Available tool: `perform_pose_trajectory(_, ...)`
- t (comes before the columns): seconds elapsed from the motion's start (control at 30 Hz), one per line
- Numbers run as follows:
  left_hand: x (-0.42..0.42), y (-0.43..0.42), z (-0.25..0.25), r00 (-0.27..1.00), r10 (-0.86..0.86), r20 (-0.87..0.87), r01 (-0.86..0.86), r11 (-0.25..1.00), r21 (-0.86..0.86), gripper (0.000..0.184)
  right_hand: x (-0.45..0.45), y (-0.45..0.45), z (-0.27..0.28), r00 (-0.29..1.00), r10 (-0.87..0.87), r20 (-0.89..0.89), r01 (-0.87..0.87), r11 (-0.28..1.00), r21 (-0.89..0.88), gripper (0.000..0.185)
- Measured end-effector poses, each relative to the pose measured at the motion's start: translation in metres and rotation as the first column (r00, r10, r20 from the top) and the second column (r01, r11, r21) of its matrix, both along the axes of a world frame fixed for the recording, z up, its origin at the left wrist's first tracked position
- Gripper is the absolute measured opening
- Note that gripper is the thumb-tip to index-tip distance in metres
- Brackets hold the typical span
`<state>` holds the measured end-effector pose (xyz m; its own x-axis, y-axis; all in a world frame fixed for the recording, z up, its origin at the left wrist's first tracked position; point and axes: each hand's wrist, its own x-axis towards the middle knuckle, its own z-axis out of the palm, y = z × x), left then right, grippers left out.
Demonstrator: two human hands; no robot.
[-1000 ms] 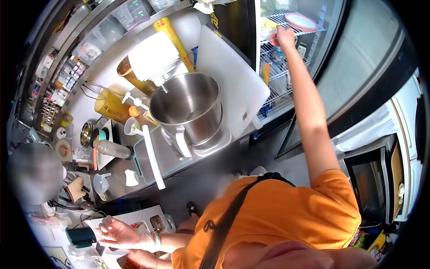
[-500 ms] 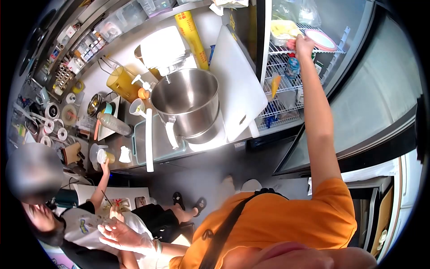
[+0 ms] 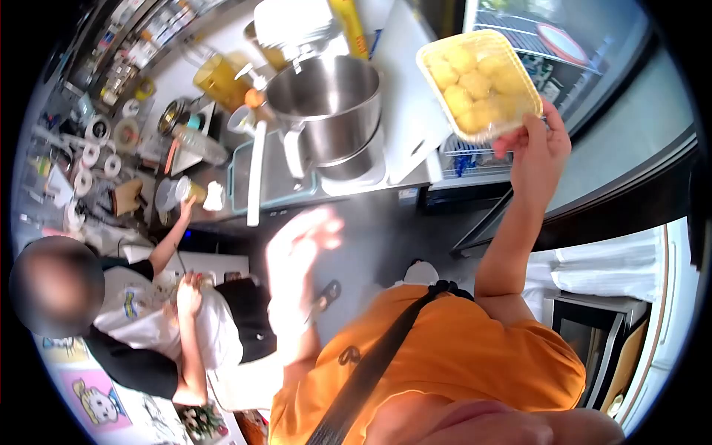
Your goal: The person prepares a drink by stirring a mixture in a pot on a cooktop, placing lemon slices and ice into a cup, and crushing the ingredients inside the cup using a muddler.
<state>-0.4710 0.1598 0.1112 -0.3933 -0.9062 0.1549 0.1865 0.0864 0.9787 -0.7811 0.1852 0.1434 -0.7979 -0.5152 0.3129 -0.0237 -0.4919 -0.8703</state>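
Observation:
My right hand [image 3: 538,152] pinches the near corner of a plastic tray of yellow balls [image 3: 478,85]. The tray is held tilted in front of the open fridge, and several round, pale-yellow pieces show through its clear covering. Bright light and motion blur wash out my left hand [image 3: 300,252], which is raised over the floor in front of the counter. Its fingers look loosely stretched out and nothing shows in them.
A steel mixing bowl [image 3: 322,93] with a handle stands at the stand mixer [image 3: 293,26]. A white board [image 3: 411,89] leans beside the fridge shelves [image 3: 512,30]. At left, a co-worker in a white-fronted shirt [image 3: 141,315] holds a cup [image 3: 191,191] on the counter.
My right hand has brought the tray of yellow balls out of the fridge and closer to me. My left hand has risen and moved right, away from the co-worker.

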Motion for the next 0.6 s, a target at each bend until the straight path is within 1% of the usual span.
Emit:
perform_pose_trajectory(0.03, -0.010, -0.003, 0.008, 0.995, -0.066, 0.073, 0.062, 0.997, 0.052, 0.061, 0.015, 0.001, 0.000, 0.994, 0.106, 0.039, -0.106, 0.994, 0.000, 0.026)
perform_pose_trajectory(0.07, -0.013, -0.006, 0.009, 0.993, -0.114, 0.027, 0.112, 0.992, 0.055, 0.058, 0.033, -0.001, -0.001, 0.973, 0.216, 0.077, -0.216, 0.976, -0.006, 0.028)
perform_pose_trajectory(0.1, -0.014, -0.009, 0.010, 0.987, -0.158, -0.020, 0.159, 0.986, 0.051, 0.056, 0.052, -0.005, -0.001, 0.961, 0.262, 0.086, -0.263, 0.965, -0.004, 0.028)
perform_pose_trajectory(0.17, -0.015, -0.010, 0.007, 0.995, -0.013, -0.103, 0.019, 0.998, 0.055, 0.083, 0.095, -0.015, -0.003, 0.890, 0.446, 0.095, -0.448, 0.894, 0.001, 0.029)
perform_pose_trajectory(0.2, -0.006, -0.012, 0.007, 0.990, -0.016, -0.143, 0.026, 0.997, 0.071, 0.088, 0.115, -0.022, -0.007, 0.837, 0.533, 0.124, -0.533, 0.845, -0.033, 0.030)
perform_pose_trajectory(0.23, 0.004, -0.011, 0.001, 0.982, 0.028, -0.187, -0.020, 0.999, 0.047, 0.086, 0.135, -0.028, -0.010, 0.804, 0.585, 0.107, -0.587, 0.809, -0.011, 0.030)
perform_pose_trajectory(0.33, 0.042, -0.004, -0.003, 0.970, 0.179, -0.163, -0.164, 0.981, 0.101, 0.081, 0.191, -0.046, -0.021, 0.700, 0.709, 0.087, -0.713, 0.700, 0.034, 0.030)
perform_pose_trajectory(0.4, 0.065, 0.000, -0.018, 0.890, 0.395, -0.227, -0.381, 0.919, 0.102, 0.071, 0.224, -0.057, -0.032, 0.589, 0.801, 0.105, -0.808, 0.587, 0.057, 0.030)
perform_pose_trajectory(0.43, 0.079, 0.002, -0.022, 0.874, 0.432, -0.223, -0.418, 0.902, 0.111, 0.071, 0.241, -0.061, -0.035, 0.557, 0.823, 0.113, -0.831, 0.553, 0.062, 0.030)
perform_pose_trajectory(0.5, 0.102, 0.004, -0.030, 0.805, 0.507, -0.309, -0.462, 0.862, 0.209, 0.073, 0.270, -0.069, -0.041, 0.476, 0.866, 0.154, -0.879, 0.469, 0.082, 0.030)
perform_pose_trajectory(0.53, 0.113, 0.006, -0.032, 0.776, 0.557, -0.296, -0.503, 0.830, 0.240, 0.069, 0.282, -0.073, -0.047, 0.422, 0.894, 0.149, -0.906, 0.412, 0.094, 0.031)
perform_pose_trajectory(0.57, 0.124, 0.007, -0.035, 0.760, 0.579, -0.294, -0.525, 0.814, 0.248, 0.069, 0.294, -0.076, -0.049, 0.398, 0.904, 0.155, -0.917, 0.387, 0.100, 0.031)
perform_pose_trajectory(0.6, 0.136, 0.006, -0.039, 0.734, 0.616, -0.287, -0.561, 0.787, 0.257, 0.067, 0.308, -0.081, -0.051, 0.351, 0.919, 0.181, -0.935, 0.333, 0.120, 0.031)
